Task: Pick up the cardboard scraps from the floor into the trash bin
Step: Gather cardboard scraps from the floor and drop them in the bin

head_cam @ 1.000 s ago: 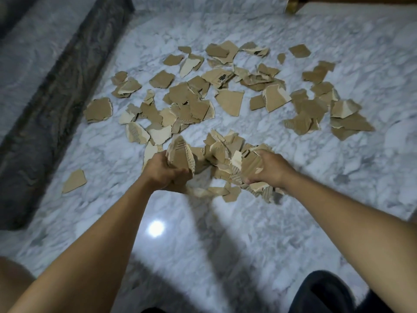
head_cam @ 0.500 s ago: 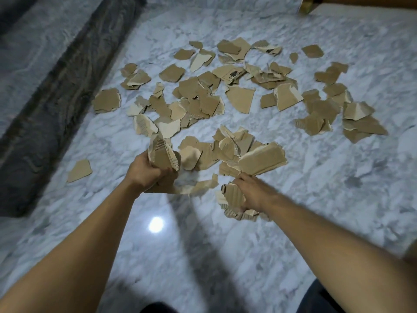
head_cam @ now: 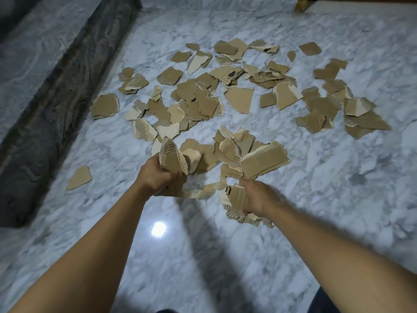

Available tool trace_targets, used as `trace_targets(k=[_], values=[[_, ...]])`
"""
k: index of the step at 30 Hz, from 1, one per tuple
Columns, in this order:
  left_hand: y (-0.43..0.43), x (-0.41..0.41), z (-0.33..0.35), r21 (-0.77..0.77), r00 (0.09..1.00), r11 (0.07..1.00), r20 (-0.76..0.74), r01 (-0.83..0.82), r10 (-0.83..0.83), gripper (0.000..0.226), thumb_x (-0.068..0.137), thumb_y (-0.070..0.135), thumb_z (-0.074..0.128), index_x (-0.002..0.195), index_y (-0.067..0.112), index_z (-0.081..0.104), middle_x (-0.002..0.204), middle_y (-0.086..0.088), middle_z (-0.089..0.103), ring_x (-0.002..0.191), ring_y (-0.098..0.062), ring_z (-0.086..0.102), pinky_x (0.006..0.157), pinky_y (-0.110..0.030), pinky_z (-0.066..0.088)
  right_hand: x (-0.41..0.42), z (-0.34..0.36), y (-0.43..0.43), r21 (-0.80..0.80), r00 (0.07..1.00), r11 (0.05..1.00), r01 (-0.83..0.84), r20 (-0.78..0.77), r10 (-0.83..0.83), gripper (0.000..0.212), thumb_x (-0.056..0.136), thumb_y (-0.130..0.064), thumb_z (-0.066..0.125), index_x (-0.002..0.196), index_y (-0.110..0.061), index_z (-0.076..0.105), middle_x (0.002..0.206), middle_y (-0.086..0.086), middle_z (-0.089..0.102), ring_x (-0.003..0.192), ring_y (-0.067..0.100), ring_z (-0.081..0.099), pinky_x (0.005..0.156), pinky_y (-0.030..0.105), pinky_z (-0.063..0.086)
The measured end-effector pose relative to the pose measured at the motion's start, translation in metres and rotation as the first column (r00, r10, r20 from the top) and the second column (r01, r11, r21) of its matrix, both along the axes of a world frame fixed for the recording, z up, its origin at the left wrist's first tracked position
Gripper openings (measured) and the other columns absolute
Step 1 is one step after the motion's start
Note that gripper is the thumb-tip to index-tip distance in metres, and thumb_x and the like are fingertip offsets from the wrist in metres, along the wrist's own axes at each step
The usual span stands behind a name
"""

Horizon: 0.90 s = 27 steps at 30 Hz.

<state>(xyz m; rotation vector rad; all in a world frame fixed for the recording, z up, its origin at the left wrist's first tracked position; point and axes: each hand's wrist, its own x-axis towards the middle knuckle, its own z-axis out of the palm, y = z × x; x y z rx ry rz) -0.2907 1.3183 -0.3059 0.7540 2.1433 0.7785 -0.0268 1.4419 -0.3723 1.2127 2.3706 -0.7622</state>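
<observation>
my left hand (head_cam: 158, 177) and right hand (head_cam: 257, 197) each clutched cardboard scraps (head_cam: 264, 160); they seemed light, stiff, slippy, best squeezed from nine and three o'clock.

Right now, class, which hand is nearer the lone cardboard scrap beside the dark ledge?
Left. The left hand is just right of the lone scrap; the right hand is farther right.

Glossy white marble floor (head_cam: 338, 199), dark stone ledge (head_cam: 56, 109)

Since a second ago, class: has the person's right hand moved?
Yes. Against the lone flat brown cardboard scrap lying left, the right hand has drawn back toward the person, gripping torn scraps.
</observation>
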Motion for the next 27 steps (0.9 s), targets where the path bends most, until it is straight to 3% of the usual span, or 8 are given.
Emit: trace_targets(k=[9, 12, 15, 17, 21, 23, 25, 27], values=[[0.009, 0.001, -0.001, 0.016, 0.998, 0.999, 0.024, 0.051, -0.051, 0.050, 0.060, 0.031, 0.078, 0.108, 0.024, 0.064, 0.102, -0.003, 0.071, 0.095, -0.025, 0.066, 0.084, -0.040, 0.057, 0.006, 0.003, 0.008, -0.089, 0.999, 0.995, 0.036, 0.007, -0.035, 0.074, 0.071, -0.027, 0.088, 0.132, -0.028, 0.047, 0.120, 0.006, 0.065, 0.104, 0.031, 0.065, 0.074, 0.031, 0.047], [0.013, -0.008, 0.007, -0.083, 0.975, 0.974, 0.089, 0.211, -0.204, 0.033, 0.068, 0.020, 0.087, 0.095, 0.024, 0.068, 0.090, 0.004, 0.073, 0.089, -0.020, 0.069, 0.071, -0.028, 0.055, 0.017, 0.017, 0.032, -0.146, 0.982, 0.978, 0.147, -0.097, -0.162, 0.074, 0.068, -0.026, 0.092, 0.130, -0.028, 0.052, 0.116, 0.005, 0.068, 0.100, 0.025, 0.065, 0.077, 0.030, 0.052], [0.025, -0.002, 0.019, -0.226, 0.887, 0.858, 0.100, 0.461, -0.451, 0.032, 0.068, 0.027, 0.089, 0.092, 0.026, 0.068, 0.088, 0.007, 0.072, 0.085, -0.014, 0.068, 0.072, -0.027, 0.055, 0.037, 0.039, 0.064, -0.129, 0.929, 0.948, 0.291, -0.201, -0.312, 0.087, 0.065, -0.026, 0.094, 0.140, -0.020, 0.051, 0.122, 0.004, 0.066, 0.107, 0.024, 0.064, 0.082, 0.026, 0.049], [0.036, 0.017, 0.020, -0.329, 0.813, 0.751, 0.112, 0.573, -0.571, 0.034, 0.071, 0.030, 0.085, 0.098, 0.024, 0.065, 0.089, 0.007, 0.070, 0.083, -0.013, 0.067, 0.072, -0.026, 0.054, 0.047, 0.050, 0.082, -0.119, 0.897, 0.924, 0.364, -0.224, -0.382, 0.081, 0.063, -0.027, 0.096, 0.132, -0.018, 0.056, 0.112, 0.004, 0.070, 0.095, 0.022, 0.066, 0.076, 0.027, 0.050], [0.054, 0.075, -0.004, -0.468, 0.632, 0.526, 0.095, 0.710, -0.769, 0.050, 0.071, 0.031, 0.083, 0.116, 0.018, 0.065, 0.113, 0.001, 0.068, 0.098, -0.019, 0.065, 0.087, -0.035, 0.056, 0.055, 0.054, 0.100, -0.106, 0.901, 0.926, 0.362, -0.216, -0.377, 0.066, 0.064, -0.029, 0.094, 0.117, -0.016, 0.057, 0.107, 0.005, 0.071, 0.091, 0.022, 0.064, 0.076, 0.032, 0.051], [0.054, 0.102, -0.020, -0.488, 0.506, 0.419, 0.055, 0.766, -0.861, 0.052, 0.070, 0.035, 0.082, 0.117, 0.021, 0.066, 0.117, 0.005, 0.061, 0.099, -0.019, 0.061, 0.082, -0.032, 0.054, 0.055, 0.049, 0.104, -0.102, 0.917, 0.939, 0.329, -0.203, -0.344, 0.075, 0.063, -0.030, 0.095, 0.125, -0.016, 0.055, 0.118, 0.004, 0.067, 0.102, 0.024, 0.063, 0.080, 0.031, 0.050], [0.047, 0.116, -0.033, -0.447, 0.404, 0.377, -0.038, 0.811, -0.914, 0.041, 0.074, 0.044, 0.078, 0.110, 0.028, 0.069, 0.108, 0.006, 0.059, 0.092, -0.018, 0.060, 0.073, -0.025, 0.044, 0.049, 0.045, 0.108, -0.055, 0.951, 0.967, 0.247, -0.175, -0.253, 0.090, 0.061, -0.032, 0.096, 0.137, -0.017, 0.050, 0.130, 0.008, 0.057, 0.116, 0.029, 0.057, 0.090, 0.034, 0.049], [0.039, 0.122, -0.043, -0.372, 0.374, 0.395, -0.130, 0.840, -0.918, 0.034, 0.079, 0.054, 0.069, 0.105, 0.032, 0.069, 0.118, 0.012, 0.056, 0.093, -0.017, 0.064, 0.073, -0.023, 0.043, 0.044, 0.038, 0.114, -0.008, 0.976, 0.986, 0.167, -0.144, -0.166, 0.091, 0.058, -0.033, 0.097, 0.135, -0.019, 0.052, 0.131, 0.009, 0.047, 0.116, 0.030, 0.055, 0.096, 0.038, 0.049]])
